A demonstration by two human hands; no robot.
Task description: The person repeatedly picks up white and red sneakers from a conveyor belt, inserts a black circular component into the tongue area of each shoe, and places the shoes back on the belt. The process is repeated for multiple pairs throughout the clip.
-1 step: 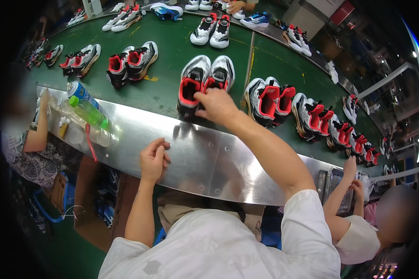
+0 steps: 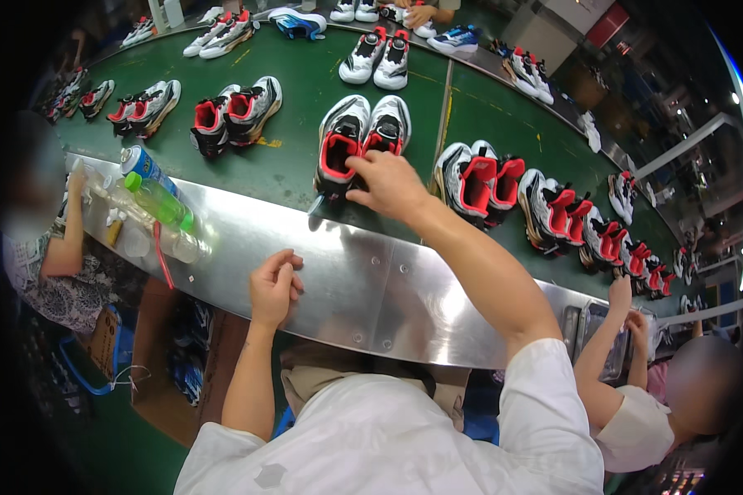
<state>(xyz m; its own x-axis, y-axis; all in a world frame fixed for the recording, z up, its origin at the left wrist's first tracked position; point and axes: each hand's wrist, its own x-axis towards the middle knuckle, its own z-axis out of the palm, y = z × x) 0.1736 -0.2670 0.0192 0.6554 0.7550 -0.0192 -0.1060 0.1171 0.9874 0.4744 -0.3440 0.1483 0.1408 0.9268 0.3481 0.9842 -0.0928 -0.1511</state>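
Note:
A pair of white, black and red sneakers stands in front of me, toes away, on the green surface by the metal ledge. My right hand (image 2: 390, 186) reaches over the heel of the right sneaker (image 2: 388, 120), fingers bent at its red collar and thumb lower down. The hand hides most of that heel. Beside it stands the left sneaker (image 2: 343, 132), its red-lined opening toward me. A small pale strip (image 2: 315, 205) sticks out by its heel. My left hand (image 2: 274, 285) hovers over the metal ledge (image 2: 330, 264), holding nothing, its fingers loosely curled and apart.
More sneakers (image 2: 475, 186) line up to the right, others (image 2: 238, 115) to the left. A green-capped bottle (image 2: 158, 202) and a blue can (image 2: 143, 163) lie at the ledge's left. Co-workers sit on both sides; one's hand (image 2: 622, 290) is at the right. A cardboard box (image 2: 158, 388) stands below left.
The pale strip now shows by the left sneaker's heel. The sneakers ahead and my right hand have shifted very slightly. My left hand stays in about the same place.

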